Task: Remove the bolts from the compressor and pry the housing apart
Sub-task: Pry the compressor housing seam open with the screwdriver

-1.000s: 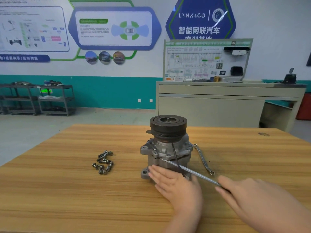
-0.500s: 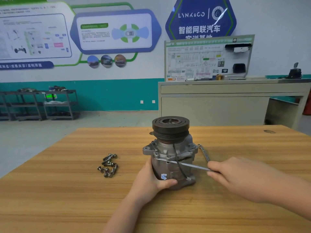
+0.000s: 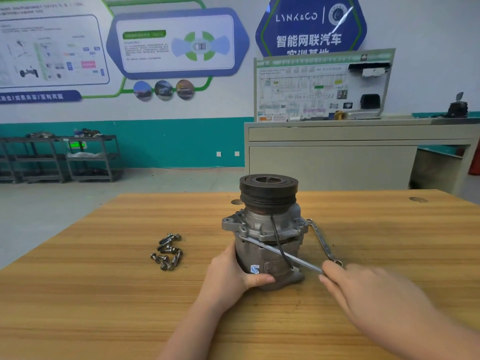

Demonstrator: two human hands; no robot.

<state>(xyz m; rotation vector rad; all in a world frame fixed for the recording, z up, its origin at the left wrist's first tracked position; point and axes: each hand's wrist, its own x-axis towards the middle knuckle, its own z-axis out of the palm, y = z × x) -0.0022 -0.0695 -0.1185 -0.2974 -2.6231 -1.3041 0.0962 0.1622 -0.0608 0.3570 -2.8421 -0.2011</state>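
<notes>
Left of the compressor [image 3: 267, 229], loose bolts [image 3: 167, 252] piled on table [image 3: 78, 307]. Left hand [image 3: 228, 276] grips compressor's lower body, upright mid-table. Flat pry bar [image 3: 280, 252] crosses its housing seam, right hand [image 3: 363, 289] gripping the bar's end. Wrench [image 3: 323, 241] just right.

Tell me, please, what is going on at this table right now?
A person is taking a compressor apart on a wooden table. The left hand grips the lower housing to steady it, while the right hand holds a flat metal bar laid across the body, its tip at the seam on the left side. A pile of bolts lies to the left, and a wrench lies to the right. The housing looks not yet split.
</notes>
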